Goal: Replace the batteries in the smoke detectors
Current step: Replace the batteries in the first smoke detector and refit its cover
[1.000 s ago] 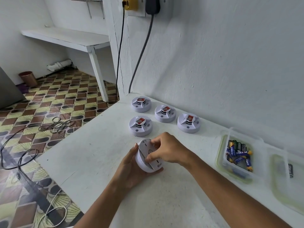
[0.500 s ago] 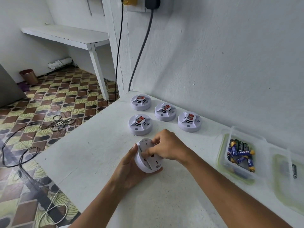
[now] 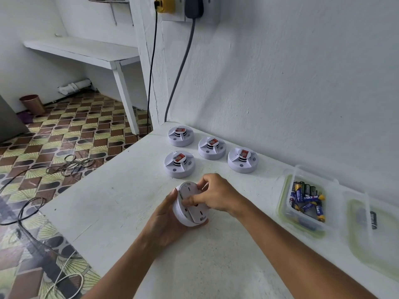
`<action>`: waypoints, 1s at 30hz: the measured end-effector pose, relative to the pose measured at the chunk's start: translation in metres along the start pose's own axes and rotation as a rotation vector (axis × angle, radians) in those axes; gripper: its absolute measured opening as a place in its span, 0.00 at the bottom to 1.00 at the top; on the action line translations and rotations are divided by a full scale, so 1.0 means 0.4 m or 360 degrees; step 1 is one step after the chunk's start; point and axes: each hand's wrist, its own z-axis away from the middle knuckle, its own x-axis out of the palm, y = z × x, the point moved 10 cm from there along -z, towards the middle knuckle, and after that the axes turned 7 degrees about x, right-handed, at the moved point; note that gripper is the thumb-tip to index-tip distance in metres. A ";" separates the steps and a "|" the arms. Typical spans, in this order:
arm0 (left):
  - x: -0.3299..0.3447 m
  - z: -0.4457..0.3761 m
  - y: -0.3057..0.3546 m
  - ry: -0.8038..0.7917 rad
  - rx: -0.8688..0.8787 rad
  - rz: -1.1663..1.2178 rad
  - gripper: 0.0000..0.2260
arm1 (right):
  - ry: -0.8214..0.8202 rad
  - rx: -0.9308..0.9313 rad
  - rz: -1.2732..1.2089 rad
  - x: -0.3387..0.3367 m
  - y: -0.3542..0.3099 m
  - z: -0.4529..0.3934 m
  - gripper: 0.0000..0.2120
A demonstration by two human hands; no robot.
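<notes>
Smoke detector (image 3: 191, 209) number five is flipped back-side up and tilted, sitting in the left hand (image 3: 166, 223) just above the white tabletop (image 3: 108, 203) near its middle. That grip is a cupped one, palm under the lower left edge and the thumb up along the rim. The right hand (image 3: 218, 196) comes in from the right and lies over the top of the back plate, fingers curled down onto it with the fingertips (image 3: 190, 200) pressing near the plate's centre; that grip is narrow and clamped on the detector. Might be a battery cover they're working at, but the fingers hide that bit so I can't really tell.

Four other detectors (image 3: 179, 164) sit face up behind it toward the wall, each with a red label on top: two in a column at the left, two more trailing off to the right, all apart from each other.

Over on the right, a clear plastic tub (image 3: 287, 197) with a greenish rim holds a loose pile of batteries (image 3: 306, 198), blue, yellow and dark ones jumbled together. Just beside it is a second clear tub (image 3: 354, 214) with a single dark battery (image 3: 373, 220) inside.

Two cables drop from wall plugs (image 3: 179, 5) down behind the tabletop corner, and more cords lie coiled on the patterned floor (image 3: 54, 137) at left.
</notes>
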 end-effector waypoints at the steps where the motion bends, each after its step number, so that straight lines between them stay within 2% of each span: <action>1: -0.001 0.000 -0.001 0.0009 0.0008 -0.0015 0.33 | 0.0000 -0.0026 0.0010 -0.003 -0.001 0.004 0.27; 5: 0.003 0.004 0.003 0.0010 0.0028 -0.0100 0.33 | -0.0011 -0.0123 0.0129 -0.006 -0.016 0.014 0.25; 9: 0.008 0.011 0.009 -0.0004 0.0024 -0.0077 0.33 | -0.0139 -0.0109 0.0253 0.011 -0.023 0.020 0.27; 15: 0.012 0.017 -0.006 -0.0017 -0.0010 -0.0146 0.32 | -0.0191 -0.0146 0.0265 0.017 -0.013 0.031 0.28; 30: 0.006 0.015 -0.018 0.0006 -0.0038 0.0000 0.34 | -0.0179 -0.0157 0.0358 0.007 -0.034 0.028 0.33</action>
